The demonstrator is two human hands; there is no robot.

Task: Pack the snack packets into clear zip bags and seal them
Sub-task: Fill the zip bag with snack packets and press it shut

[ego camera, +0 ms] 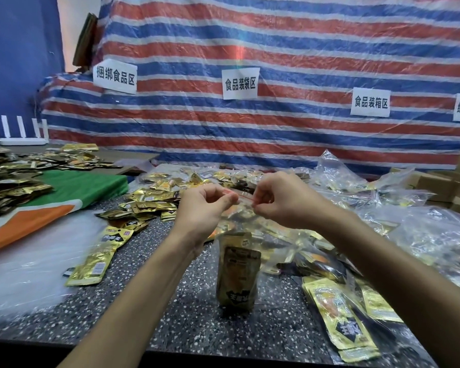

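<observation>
Pinching the red strip of the clear zip bag (pixel 250 217) at both ends, the left hand (pixel 205 205) and right hand (pixel 282 200) are holding it upright over the table (pixel 186 314), near middle, a snack packet (pixel 238 274) inside; sealing seems underway, and many loose packets (pixel 149 200) are waiting far left.

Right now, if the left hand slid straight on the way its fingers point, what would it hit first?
Probably the right hand: the left hand pinches the red zip strip and points along it toward the other hand, though depth is hard to judge.
</observation>
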